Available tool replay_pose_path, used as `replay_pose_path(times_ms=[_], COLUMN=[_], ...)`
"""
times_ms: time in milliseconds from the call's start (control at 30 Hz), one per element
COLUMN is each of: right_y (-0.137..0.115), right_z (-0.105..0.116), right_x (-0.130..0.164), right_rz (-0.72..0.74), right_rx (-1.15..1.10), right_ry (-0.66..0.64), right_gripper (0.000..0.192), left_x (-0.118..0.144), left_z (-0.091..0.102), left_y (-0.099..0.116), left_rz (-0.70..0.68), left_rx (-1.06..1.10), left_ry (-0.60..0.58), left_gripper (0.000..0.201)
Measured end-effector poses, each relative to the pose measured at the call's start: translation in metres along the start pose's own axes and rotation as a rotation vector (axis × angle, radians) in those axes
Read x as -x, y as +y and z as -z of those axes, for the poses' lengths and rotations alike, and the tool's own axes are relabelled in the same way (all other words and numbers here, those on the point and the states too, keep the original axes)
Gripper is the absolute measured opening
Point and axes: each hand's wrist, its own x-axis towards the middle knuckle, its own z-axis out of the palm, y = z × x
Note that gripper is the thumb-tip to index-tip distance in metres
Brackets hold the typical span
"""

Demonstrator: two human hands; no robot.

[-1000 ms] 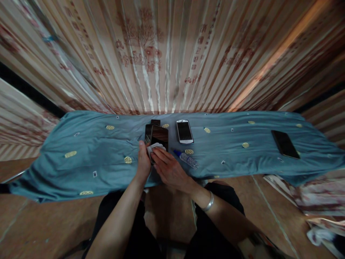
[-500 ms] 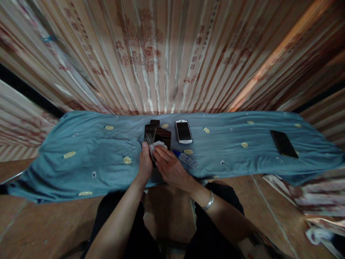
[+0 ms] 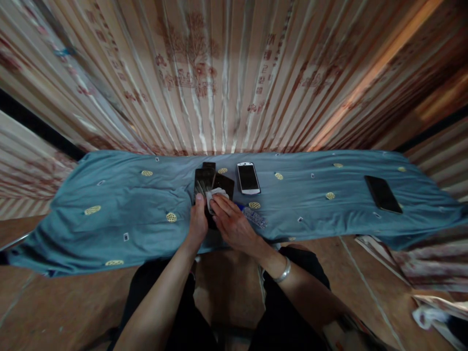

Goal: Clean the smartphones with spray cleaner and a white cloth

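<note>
A blue-green patterned cloth covers the long low surface in front of the person, and a striped curtain with red printed figures hangs behind it. At about 12 o'clock from the hands, just past them, a dark phone lies flat on the cloth, with a smaller dark object touching its far edge. At 1 o'clock, just beside these, lies a white-framed phone, screen up. A small clear bottle with a blue cap lies on its side at 3 o'clock, partly hidden behind the right hand. Well apart, at 2 to 3 o'clock near the cloth's right end, another black phone lies alone. Crumpled pale material sits on the floor at 4 o'clock. Nothing lies between the hands and the phones beyond them. The left hand is closed around the near end of a dark-screened phone held tilted above the cloth, thumb up along its left edge. The right hand's fingers lie fairly flat and close together, pressing a small white wipe against the lower part of that phone's screen; the wipe is bunched under the fingertips. A silver bangle circles the right wrist.
</note>
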Motion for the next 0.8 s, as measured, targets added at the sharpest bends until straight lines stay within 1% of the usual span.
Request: replay_pose_path(times_ms=[100,200,300,433,533,667,800], right_y=[-0.005,-0.01,-0.008,-0.002,-0.004,-0.008,0.0], right_z=[0.0,0.001,0.003,0.007,0.006,0.005,0.009], right_x=[0.001,0.0,-0.002,-0.005,-0.005,-0.004,-0.006], right_rz=[0.03,0.034,-0.008,-0.049,-0.026,0.017,-0.032], right_rx=[0.014,0.032,0.034,0.057,0.062,0.034,0.036], right_ry=[-0.019,-0.061,-0.059,-0.003,0.008,-0.002,-0.002], right_gripper=[0.049,0.047,0.046,0.046,0.045,0.044,0.043], left_x=[0.002,0.005,0.008,0.012,0.011,0.009,0.013], left_z=[-0.003,-0.005,-0.009,-0.014,-0.013,-0.01,-0.013], left_y=[0.008,0.014,0.019,0.024,0.023,0.019,0.021], left_rz=[0.035,0.081,0.088,-0.002,0.017,0.051,0.033], left_rx=[-0.04,-0.107,-0.1,-0.059,-0.076,-0.052,-0.042], left_ry=[0.132,0.2,0.17,0.065,0.08,0.123,0.091], left_gripper=[0.074,0.074,0.072,0.072,0.075,0.069,0.061])
